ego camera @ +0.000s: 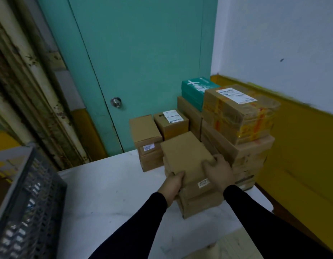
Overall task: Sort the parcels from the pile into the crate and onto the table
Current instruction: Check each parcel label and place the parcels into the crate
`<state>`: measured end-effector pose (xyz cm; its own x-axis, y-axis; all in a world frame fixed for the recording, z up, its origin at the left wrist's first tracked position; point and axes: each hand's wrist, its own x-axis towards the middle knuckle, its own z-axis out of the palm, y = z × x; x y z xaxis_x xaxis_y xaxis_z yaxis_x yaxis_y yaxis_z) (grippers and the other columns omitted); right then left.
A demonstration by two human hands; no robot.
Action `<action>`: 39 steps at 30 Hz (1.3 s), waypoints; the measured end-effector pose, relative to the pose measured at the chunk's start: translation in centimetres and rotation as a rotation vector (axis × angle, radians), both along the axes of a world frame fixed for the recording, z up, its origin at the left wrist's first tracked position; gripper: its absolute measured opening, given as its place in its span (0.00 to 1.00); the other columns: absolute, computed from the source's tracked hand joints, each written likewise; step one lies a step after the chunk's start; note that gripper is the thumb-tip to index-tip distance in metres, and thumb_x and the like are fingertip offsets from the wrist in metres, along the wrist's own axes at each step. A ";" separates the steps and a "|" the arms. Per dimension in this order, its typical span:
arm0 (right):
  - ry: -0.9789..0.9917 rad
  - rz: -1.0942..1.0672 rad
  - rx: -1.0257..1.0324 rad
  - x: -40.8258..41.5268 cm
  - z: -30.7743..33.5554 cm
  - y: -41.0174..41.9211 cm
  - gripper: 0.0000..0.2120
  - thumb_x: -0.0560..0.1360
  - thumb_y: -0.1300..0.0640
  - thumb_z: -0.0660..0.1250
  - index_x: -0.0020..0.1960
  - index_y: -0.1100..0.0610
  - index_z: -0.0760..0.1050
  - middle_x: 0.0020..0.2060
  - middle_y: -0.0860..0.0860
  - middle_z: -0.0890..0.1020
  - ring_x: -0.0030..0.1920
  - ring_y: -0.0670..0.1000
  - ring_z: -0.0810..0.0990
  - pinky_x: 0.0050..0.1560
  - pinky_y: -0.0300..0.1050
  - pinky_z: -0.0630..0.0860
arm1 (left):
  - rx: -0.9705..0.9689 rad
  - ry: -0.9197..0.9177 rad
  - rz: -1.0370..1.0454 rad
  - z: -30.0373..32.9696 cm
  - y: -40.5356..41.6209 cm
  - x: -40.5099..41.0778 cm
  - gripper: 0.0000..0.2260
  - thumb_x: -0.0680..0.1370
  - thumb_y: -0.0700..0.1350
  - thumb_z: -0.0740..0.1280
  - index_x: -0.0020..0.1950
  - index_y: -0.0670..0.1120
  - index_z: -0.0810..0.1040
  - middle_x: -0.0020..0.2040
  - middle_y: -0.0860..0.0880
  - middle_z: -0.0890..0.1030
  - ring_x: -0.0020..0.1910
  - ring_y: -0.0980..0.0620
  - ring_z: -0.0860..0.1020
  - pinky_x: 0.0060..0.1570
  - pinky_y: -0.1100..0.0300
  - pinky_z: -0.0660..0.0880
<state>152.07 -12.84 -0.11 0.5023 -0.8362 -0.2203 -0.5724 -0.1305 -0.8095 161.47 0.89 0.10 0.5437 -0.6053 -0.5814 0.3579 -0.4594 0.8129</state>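
Both hands hold a plain brown parcel (186,156) at its near end — the left hand (174,186) curled round the near left corner, the right hand (219,171) with fingers bent over the near right edge — and the parcel lies tilted on top of a short stack of brown boxes (197,200) on the white table (109,199). Behind and to the right rises the pile (236,139), topped by a box wrapped in yellow tape (240,113) and a teal box (194,92) — while the dark slotted crate (27,199) stands at the table's left, well apart from the hands.
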 end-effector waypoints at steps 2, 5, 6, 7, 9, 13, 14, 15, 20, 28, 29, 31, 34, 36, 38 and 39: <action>-0.088 -0.019 0.002 0.1 1.5 1.2 0.16 0.80 0.46 0.64 0.63 0.53 0.70 0.55 0.56 0.79 0.50 0.57 0.77 0.50 0.50 0.73 | -0.016 0.011 0.031 0.5 1.0 0.8 0.22 0.84 0.58 0.58 0.76 0.52 0.65 0.55 0.53 0.78 0.50 0.52 0.77 0.54 0.55 0.71; -0.224 -0.009 -0.021 0.7 3.1 3.6 0.10 0.80 0.44 0.64 0.51 0.51 0.74 0.53 0.53 0.81 0.51 0.57 0.79 0.48 0.50 0.72 | -0.041 -0.005 0.090 1.4 3.4 2.9 0.24 0.83 0.59 0.60 0.76 0.52 0.66 0.63 0.49 0.78 0.61 0.46 0.76 0.65 0.48 0.70; -0.251 0.006 -0.033 1.0 3.7 4.5 0.11 0.81 0.43 0.63 0.51 0.51 0.75 0.51 0.52 0.80 0.52 0.56 0.78 0.49 0.49 0.70 | -0.046 -0.014 0.108 1.8 4.4 3.5 0.24 0.82 0.60 0.61 0.76 0.52 0.66 0.65 0.48 0.78 0.63 0.45 0.76 0.68 0.47 0.69; -0.260 0.029 -0.042 1.4 4.2 5.6 0.13 0.81 0.42 0.62 0.52 0.51 0.76 0.49 0.50 0.79 0.52 0.54 0.77 0.50 0.48 0.69 | -0.057 -0.015 0.131 2.3 5.6 4.1 0.24 0.82 0.61 0.61 0.74 0.52 0.68 0.64 0.47 0.79 0.63 0.45 0.76 0.69 0.46 0.69; -0.242 0.070 -0.033 2.3 4.9 7.7 0.19 0.82 0.37 0.59 0.56 0.52 0.77 0.48 0.48 0.78 0.52 0.52 0.76 0.52 0.46 0.68 | -0.074 -0.008 0.179 3.2 7.8 5.2 0.21 0.81 0.63 0.61 0.68 0.52 0.74 0.56 0.48 0.83 0.57 0.46 0.79 0.65 0.46 0.73; -0.310 0.199 0.034 5.4 3.8 12.3 0.26 0.77 0.31 0.62 0.53 0.52 0.82 0.49 0.50 0.85 0.48 0.49 0.85 0.52 0.46 0.80 | -0.079 -0.041 0.264 3.8 13.0 7.3 0.19 0.80 0.66 0.60 0.53 0.53 0.79 0.41 0.52 0.86 0.48 0.49 0.81 0.59 0.48 0.74; -0.306 0.254 0.065 6.2 3.5 13.4 0.26 0.76 0.31 0.64 0.58 0.51 0.82 0.51 0.51 0.86 0.47 0.48 0.86 0.49 0.43 0.82 | -0.072 -0.054 0.270 3.6 14.2 7.7 0.20 0.80 0.67 0.60 0.54 0.53 0.79 0.45 0.51 0.86 0.50 0.49 0.82 0.61 0.47 0.75; -0.298 0.297 0.074 6.9 2.6 13.8 0.29 0.73 0.29 0.66 0.64 0.48 0.79 0.54 0.51 0.85 0.48 0.48 0.86 0.50 0.43 0.82 | -0.064 -0.071 0.267 3.5 15.0 7.9 0.21 0.79 0.67 0.60 0.57 0.52 0.79 0.48 0.50 0.87 0.51 0.49 0.82 0.61 0.46 0.77; -0.264 0.409 0.212 10.8 0.8 17.3 0.34 0.67 0.29 0.74 0.69 0.39 0.72 0.68 0.51 0.74 0.63 0.52 0.78 0.68 0.54 0.76 | -0.039 -0.212 0.346 2.2 20.6 9.2 0.28 0.77 0.66 0.66 0.68 0.48 0.71 0.56 0.48 0.83 0.53 0.49 0.83 0.51 0.45 0.84; -0.141 0.610 0.564 11.5 -0.9 20.7 0.54 0.61 0.35 0.82 0.78 0.36 0.55 0.64 0.46 0.80 0.59 0.52 0.82 0.52 0.54 0.81 | -0.024 -0.214 0.350 -0.1 25.7 8.1 0.31 0.75 0.62 0.72 0.73 0.65 0.60 0.62 0.53 0.78 0.56 0.50 0.81 0.48 0.48 0.84; -0.117 0.646 0.577 11.4 -1.0 21.0 0.50 0.67 0.38 0.79 0.78 0.34 0.51 0.64 0.44 0.79 0.59 0.51 0.81 0.51 0.53 0.80 | -0.026 -0.209 0.357 -0.6 26.1 8.1 0.29 0.75 0.61 0.72 0.72 0.64 0.63 0.61 0.52 0.79 0.56 0.50 0.81 0.48 0.46 0.84; -0.112 0.679 0.594 11.3 -1.0 21.3 0.46 0.73 0.44 0.76 0.78 0.33 0.47 0.63 0.43 0.78 0.59 0.50 0.80 0.54 0.54 0.80 | -0.031 -0.224 0.367 -1.1 26.6 7.9 0.28 0.75 0.61 0.73 0.70 0.62 0.65 0.60 0.52 0.79 0.56 0.50 0.81 0.46 0.46 0.84; -0.139 0.664 0.586 11.6 -0.9 21.5 0.41 0.75 0.50 0.75 0.77 0.35 0.53 0.60 0.45 0.79 0.57 0.50 0.80 0.57 0.55 0.81 | -0.028 -0.261 0.391 -1.3 26.8 7.8 0.29 0.75 0.59 0.74 0.70 0.61 0.63 0.59 0.53 0.79 0.55 0.49 0.81 0.40 0.49 0.84; -0.154 0.656 0.572 11.8 -1.0 21.8 0.38 0.75 0.51 0.75 0.75 0.36 0.56 0.59 0.46 0.80 0.56 0.51 0.81 0.56 0.57 0.82 | -0.015 -0.292 0.413 -1.4 26.8 7.8 0.29 0.76 0.57 0.74 0.71 0.61 0.62 0.59 0.52 0.78 0.54 0.48 0.82 0.38 0.51 0.84; -0.163 0.653 0.563 11.9 -1.3 21.8 0.37 0.75 0.52 0.75 0.74 0.36 0.57 0.59 0.47 0.80 0.56 0.52 0.82 0.53 0.55 0.83 | -0.009 -0.310 0.423 -1.5 26.7 7.7 0.28 0.76 0.56 0.73 0.71 0.61 0.61 0.58 0.53 0.78 0.53 0.48 0.82 0.38 0.51 0.84; -0.168 0.651 0.569 11.9 -1.4 21.8 0.37 0.75 0.52 0.75 0.75 0.36 0.57 0.59 0.47 0.80 0.56 0.53 0.82 0.52 0.54 0.83 | -0.012 -0.313 0.423 -1.5 26.6 7.6 0.28 0.77 0.55 0.73 0.71 0.61 0.61 0.58 0.53 0.78 0.53 0.48 0.81 0.39 0.51 0.84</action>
<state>163.97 8.92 -1.47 0.9041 -0.1582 -0.3969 -0.3925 0.0597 -0.9178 169.08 27.47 -1.38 0.8887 -0.3003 -0.3463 0.2493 -0.3175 0.9149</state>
